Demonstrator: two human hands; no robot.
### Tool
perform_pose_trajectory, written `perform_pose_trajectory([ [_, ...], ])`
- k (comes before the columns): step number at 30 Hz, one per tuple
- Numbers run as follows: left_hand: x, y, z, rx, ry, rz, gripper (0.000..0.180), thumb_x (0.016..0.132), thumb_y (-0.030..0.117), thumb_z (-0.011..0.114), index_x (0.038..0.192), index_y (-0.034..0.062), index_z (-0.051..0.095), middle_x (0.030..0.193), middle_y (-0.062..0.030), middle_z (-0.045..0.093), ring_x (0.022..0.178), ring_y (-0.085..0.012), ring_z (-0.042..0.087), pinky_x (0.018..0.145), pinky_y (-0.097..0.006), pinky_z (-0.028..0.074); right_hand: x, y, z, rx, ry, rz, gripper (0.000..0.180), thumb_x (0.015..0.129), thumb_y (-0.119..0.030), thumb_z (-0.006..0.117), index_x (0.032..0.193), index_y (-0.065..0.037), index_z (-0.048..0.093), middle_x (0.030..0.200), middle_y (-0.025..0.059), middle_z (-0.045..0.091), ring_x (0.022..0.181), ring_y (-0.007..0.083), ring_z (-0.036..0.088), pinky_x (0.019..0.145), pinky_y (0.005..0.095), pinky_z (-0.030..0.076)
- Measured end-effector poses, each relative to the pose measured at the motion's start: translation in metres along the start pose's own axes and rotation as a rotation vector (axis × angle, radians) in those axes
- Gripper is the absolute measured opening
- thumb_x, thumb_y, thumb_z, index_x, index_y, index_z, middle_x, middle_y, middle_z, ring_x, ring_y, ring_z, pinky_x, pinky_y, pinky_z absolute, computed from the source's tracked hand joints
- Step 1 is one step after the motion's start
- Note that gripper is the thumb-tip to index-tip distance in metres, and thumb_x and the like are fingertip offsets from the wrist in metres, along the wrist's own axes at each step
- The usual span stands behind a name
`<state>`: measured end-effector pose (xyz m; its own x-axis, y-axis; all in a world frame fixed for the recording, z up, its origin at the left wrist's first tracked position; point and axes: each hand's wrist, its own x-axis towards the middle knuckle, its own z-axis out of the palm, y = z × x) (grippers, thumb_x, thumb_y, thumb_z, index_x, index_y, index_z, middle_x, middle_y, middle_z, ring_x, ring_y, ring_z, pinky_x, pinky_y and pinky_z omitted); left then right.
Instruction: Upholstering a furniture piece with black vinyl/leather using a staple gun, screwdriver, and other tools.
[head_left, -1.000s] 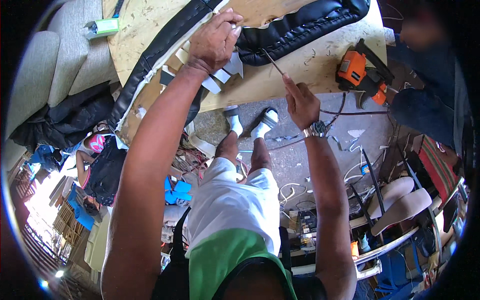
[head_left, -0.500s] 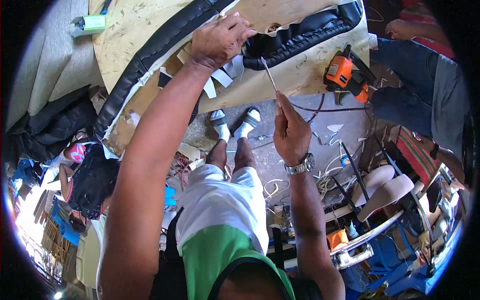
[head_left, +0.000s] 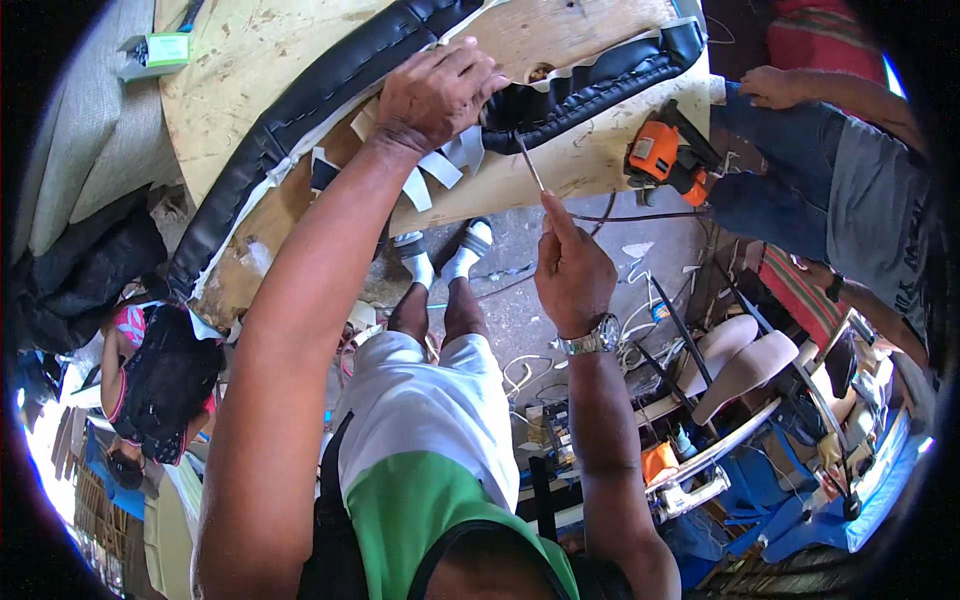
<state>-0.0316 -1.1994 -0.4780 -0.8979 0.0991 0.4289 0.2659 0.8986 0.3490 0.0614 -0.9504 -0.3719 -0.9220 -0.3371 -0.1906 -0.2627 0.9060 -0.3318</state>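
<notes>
Left hand [head_left: 435,92] presses black vinyl cover [head_left: 330,90] onto plywood board [head_left: 250,50], fingers curled; right hand [head_left: 572,272] pinches thin metal tool [head_left: 529,161].

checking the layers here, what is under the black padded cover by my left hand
The black padded cover lies on a plywood board, with white lining strips sticking out below it. The left hand hides the part it presses.
</notes>
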Motion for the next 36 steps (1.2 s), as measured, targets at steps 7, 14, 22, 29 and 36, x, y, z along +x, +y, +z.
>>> perform_pose_trajectory([
  [7, 0.011, 0.006, 0.000, 0.038, -0.075, 0.018, 0.024, 0.097, 0.034, 0.068, 0.098, 0.0103, 0.074, 0.140, -0.0060, 0.063, 0.137, -0.0230, 0.055, 0.106, -0.039, 0.050, 0.022, -0.018, -0.034, -0.146, -0.150, 0.086, 0.039, 0.097, -0.025, 0.061, 0.136, -0.024, 0.064, 0.072, 0.0110, 0.069, 0.059, 0.0307, 0.069, 0.050, 0.0459, 0.052],
  [14, 0.017, 0.005, 0.003, 0.022, -0.133, 0.000, 0.025, 0.099, 0.034, 0.066, 0.099, 0.0101, 0.074, 0.144, -0.0051, 0.062, 0.139, -0.0215, 0.053, 0.106, -0.040, 0.049, 0.040, -0.017, -0.042, -0.108, -0.187, 0.080, 0.036, 0.096, -0.025, 0.060, 0.132, -0.022, 0.065, 0.070, 0.0131, 0.069, 0.059, 0.0338, 0.069, 0.050, 0.0475, 0.053],
  [22, 0.035, -0.008, 0.011, -0.014, -0.146, 0.004, 0.023, 0.097, 0.031, 0.069, 0.097, 0.0077, 0.073, 0.144, -0.0040, 0.063, 0.135, -0.0199, 0.058, 0.100, -0.037, 0.052, 0.056, -0.022, -0.033, -0.084, -0.264, 0.154, 0.045, 0.095, -0.023, 0.062, 0.140, -0.023, 0.059, 0.074, 0.0144, 0.067, 0.057, 0.0357, 0.067, 0.051, 0.0495, 0.052],
  [29, 0.026, 0.011, 0.017, -0.048, -0.185, -0.063, 0.014, 0.095, 0.025, 0.070, 0.099, 0.0122, 0.075, 0.143, -0.0042, 0.064, 0.132, -0.0226, 0.060, 0.103, -0.039, 0.053, -0.007, 0.046, 0.077, 0.297, 0.120, 0.029, 0.063, 0.088, -0.012, 0.065, 0.148, -0.026, 0.052, 0.077, 0.0110, 0.064, 0.058, 0.0336, 0.063, 0.050, 0.0482, 0.052],
  [36, 0.026, 0.032, 0.028, -0.044, -0.096, 0.030, 0.019, 0.096, 0.025, 0.070, 0.105, 0.0088, 0.075, 0.136, -0.0080, 0.068, 0.129, -0.0263, 0.063, 0.104, -0.038, 0.052, -0.015, 0.099, 0.103, 0.444, 0.202, -0.066, 0.069, 0.083, -0.004, 0.067, 0.147, -0.028, 0.055, 0.080, 0.0118, 0.065, 0.064, 0.0342, 0.065, 0.054, 0.0465, 0.053],
])
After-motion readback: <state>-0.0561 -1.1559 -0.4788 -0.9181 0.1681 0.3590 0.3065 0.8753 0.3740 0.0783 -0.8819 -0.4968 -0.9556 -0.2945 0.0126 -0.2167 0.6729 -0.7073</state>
